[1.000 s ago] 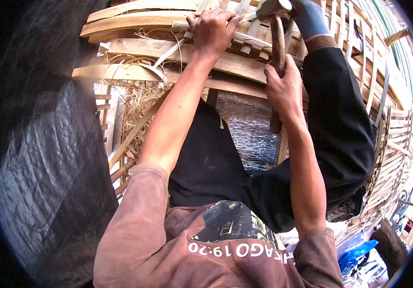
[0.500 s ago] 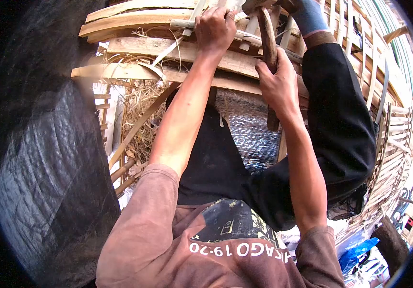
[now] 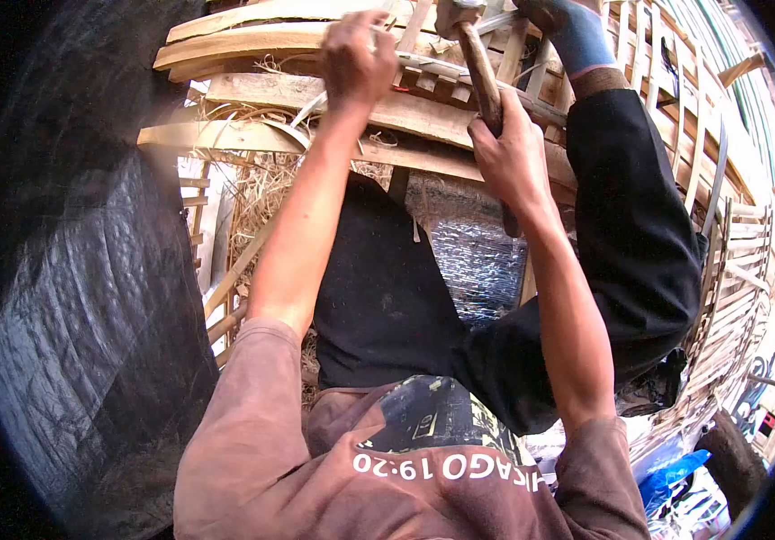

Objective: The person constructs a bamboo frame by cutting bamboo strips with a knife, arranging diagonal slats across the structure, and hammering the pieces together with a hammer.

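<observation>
At the top centre my right hand [image 3: 512,153] is closed around the wooden handle of a hammer [image 3: 482,76], whose metal head points up near the top edge. My left hand [image 3: 358,61] is slightly blurred over the wooden strips, its fingers curled; what it holds, if anything, is too small to make out. Beneath and beside it run pale split-wood strips [image 3: 257,40] and a thicker plank [image 3: 423,119]. A thin light strip [image 3: 441,67] crosses short slats between my two hands.
My foot in a blue sock [image 3: 585,40] rests on the slats at the top right. Dark sheeting [image 3: 108,324] hangs at the left. Curly wood shavings [image 3: 261,184] lie below the planks. A blue plastic bag [image 3: 671,477] is at the lower right.
My left hand has moved left along the strips, away from the hammer head. The hammer, still in my right hand, has shifted left.
</observation>
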`<control>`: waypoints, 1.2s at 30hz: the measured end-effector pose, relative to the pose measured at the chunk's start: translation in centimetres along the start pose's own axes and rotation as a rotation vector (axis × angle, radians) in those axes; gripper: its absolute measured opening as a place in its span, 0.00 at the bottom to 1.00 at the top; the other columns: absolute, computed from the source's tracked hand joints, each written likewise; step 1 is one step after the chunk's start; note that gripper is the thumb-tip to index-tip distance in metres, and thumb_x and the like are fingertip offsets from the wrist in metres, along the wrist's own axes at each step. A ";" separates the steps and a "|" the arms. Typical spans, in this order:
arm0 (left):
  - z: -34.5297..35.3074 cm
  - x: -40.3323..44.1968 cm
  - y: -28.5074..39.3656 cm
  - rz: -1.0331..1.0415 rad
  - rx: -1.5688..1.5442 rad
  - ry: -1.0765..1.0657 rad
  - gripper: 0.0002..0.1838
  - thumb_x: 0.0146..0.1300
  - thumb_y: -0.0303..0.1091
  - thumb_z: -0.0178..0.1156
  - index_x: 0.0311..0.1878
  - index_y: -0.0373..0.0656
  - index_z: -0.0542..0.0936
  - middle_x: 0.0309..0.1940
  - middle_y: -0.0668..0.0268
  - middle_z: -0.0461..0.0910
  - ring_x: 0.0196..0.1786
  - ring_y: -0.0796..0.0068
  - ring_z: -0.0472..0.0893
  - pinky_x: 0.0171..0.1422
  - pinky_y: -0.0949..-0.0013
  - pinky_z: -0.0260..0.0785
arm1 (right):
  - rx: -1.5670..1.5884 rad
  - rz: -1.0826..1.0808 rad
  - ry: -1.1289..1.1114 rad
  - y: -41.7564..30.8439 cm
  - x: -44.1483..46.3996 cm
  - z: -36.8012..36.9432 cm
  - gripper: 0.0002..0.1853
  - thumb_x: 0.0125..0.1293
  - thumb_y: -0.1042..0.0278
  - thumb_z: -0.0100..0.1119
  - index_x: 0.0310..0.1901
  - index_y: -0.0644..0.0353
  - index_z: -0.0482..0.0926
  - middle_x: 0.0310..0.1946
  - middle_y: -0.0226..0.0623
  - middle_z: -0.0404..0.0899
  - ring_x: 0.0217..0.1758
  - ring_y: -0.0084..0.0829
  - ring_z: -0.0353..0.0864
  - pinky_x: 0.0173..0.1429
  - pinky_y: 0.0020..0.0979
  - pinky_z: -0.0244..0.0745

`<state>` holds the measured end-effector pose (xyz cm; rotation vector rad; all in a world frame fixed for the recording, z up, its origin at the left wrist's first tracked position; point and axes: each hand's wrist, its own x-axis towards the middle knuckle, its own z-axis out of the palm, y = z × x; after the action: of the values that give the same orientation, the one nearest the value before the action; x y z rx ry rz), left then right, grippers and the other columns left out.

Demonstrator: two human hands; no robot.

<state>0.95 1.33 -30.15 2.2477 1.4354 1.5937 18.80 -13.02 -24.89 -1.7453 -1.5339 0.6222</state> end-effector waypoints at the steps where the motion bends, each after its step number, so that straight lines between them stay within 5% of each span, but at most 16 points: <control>1: -0.5 0.5 -0.6 -0.111 0.051 0.023 0.16 0.65 0.38 0.47 0.48 0.42 0.80 0.42 0.52 0.81 0.50 0.51 0.79 0.59 0.51 0.68 | 0.001 0.004 -0.001 0.1 0.1 0.0 0.16 0.62 0.68 0.57 0.50 0.62 0.70 0.27 0.65 0.77 0.37 0.63 0.80 0.41 0.52 0.72; 7: 0.7 0.6 -5.4 -0.193 0.411 -0.074 0.16 0.63 0.37 0.51 0.51 0.50 0.80 0.47 0.53 0.78 0.53 0.49 0.73 0.62 0.49 0.62 | 0.012 -0.129 0.140 -3.4 0.7 -2.4 0.13 0.62 0.68 0.59 0.43 0.63 0.69 0.27 0.58 0.79 0.33 0.58 0.83 0.37 0.48 0.75; 12: 1.2 0.7 -5.9 -0.102 0.386 -0.027 0.16 0.62 0.31 0.50 0.52 0.49 0.80 0.46 0.53 0.76 0.51 0.48 0.72 0.61 0.49 0.59 | -0.145 -0.129 0.025 -0.1 1.0 0.5 0.16 0.61 0.69 0.58 0.47 0.64 0.66 0.31 0.68 0.78 0.41 0.66 0.79 0.41 0.56 0.73; 19: 1.0 0.1 -4.3 -0.157 0.377 0.050 0.10 0.62 0.31 0.52 0.45 0.43 0.78 0.45 0.50 0.75 0.51 0.45 0.72 0.58 0.47 0.63 | 0.034 -0.207 0.164 -3.2 1.3 -2.3 0.14 0.61 0.68 0.59 0.44 0.64 0.68 0.30 0.64 0.79 0.40 0.63 0.80 0.41 0.51 0.75; 25: 2.0 0.6 -7.3 -0.071 0.369 0.039 0.16 0.61 0.30 0.50 0.51 0.46 0.78 0.47 0.52 0.76 0.52 0.49 0.72 0.60 0.48 0.59 | -0.067 -0.027 0.041 -2.2 2.0 -1.3 0.15 0.60 0.69 0.59 0.45 0.64 0.68 0.31 0.66 0.79 0.41 0.65 0.80 0.42 0.53 0.74; 26: 2.1 0.2 -7.9 -0.055 0.370 0.021 0.16 0.61 0.30 0.50 0.51 0.46 0.78 0.48 0.52 0.76 0.53 0.51 0.72 0.60 0.48 0.59 | -0.070 -0.225 0.166 -1.7 2.3 -1.5 0.13 0.60 0.68 0.59 0.43 0.64 0.69 0.30 0.63 0.79 0.39 0.62 0.81 0.40 0.52 0.74; 29: 1.7 -0.2 -7.7 -0.017 0.367 -0.032 0.16 0.61 0.29 0.49 0.50 0.47 0.79 0.48 0.53 0.77 0.54 0.56 0.73 0.61 0.51 0.59 | 0.017 -0.199 0.198 -3.5 1.5 -3.2 0.12 0.60 0.68 0.58 0.41 0.64 0.69 0.27 0.59 0.79 0.35 0.57 0.83 0.37 0.49 0.75; 33: 2.2 0.0 -7.5 -0.060 0.324 -0.021 0.17 0.61 0.27 0.46 0.52 0.44 0.78 0.46 0.55 0.78 0.58 0.57 0.71 0.64 0.51 0.54 | -0.219 -0.095 0.021 -0.4 0.8 -0.1 0.14 0.59 0.70 0.60 0.43 0.64 0.68 0.31 0.65 0.79 0.41 0.61 0.82 0.44 0.54 0.72; 36: 2.0 0.3 -8.0 -0.103 0.302 -0.021 0.17 0.61 0.28 0.48 0.52 0.45 0.78 0.46 0.54 0.77 0.57 0.55 0.72 0.64 0.52 0.56 | -0.099 -0.145 0.095 -2.0 1.8 -1.3 0.14 0.60 0.69 0.59 0.44 0.63 0.68 0.31 0.65 0.78 0.42 0.64 0.79 0.42 0.54 0.72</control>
<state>-2.75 7.02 -34.93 2.2824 1.8634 1.4006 18.81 -11.42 -22.32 -1.6929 -1.6313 0.3908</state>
